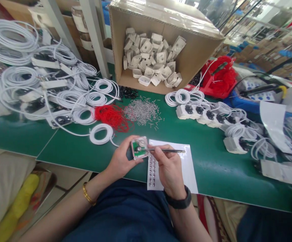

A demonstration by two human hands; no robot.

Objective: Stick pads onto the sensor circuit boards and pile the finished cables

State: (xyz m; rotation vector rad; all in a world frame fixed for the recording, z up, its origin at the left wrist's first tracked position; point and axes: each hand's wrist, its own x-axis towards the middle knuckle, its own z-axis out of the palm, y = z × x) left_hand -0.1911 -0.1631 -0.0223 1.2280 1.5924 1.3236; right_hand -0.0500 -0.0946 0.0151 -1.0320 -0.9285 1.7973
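Observation:
My left hand (122, 157) grips a small white housing (140, 155) by its edges, with a green circuit board showing inside it. A white cable runs from near that hand to a coil (100, 133) on the table. In my right hand (169, 168) is a pair of tweezers (172, 150), pinched between thumb and fingers. Their tip reaches into the housing by a round, dark metallic part (138, 148) on the board. Under my right hand lies a white sheet (187, 174) with rows of small shiny round pieces (152, 173) along its left side.
A pile of screws (143, 111) and red rings (112, 117) lie beyond my hands. A cardboard box (193, 43) behind holds many white housings (158, 57). Cabled units fill the left (50, 84) and stand in a row at right (206, 116). Another person's sleeve (266, 222) shows lower right.

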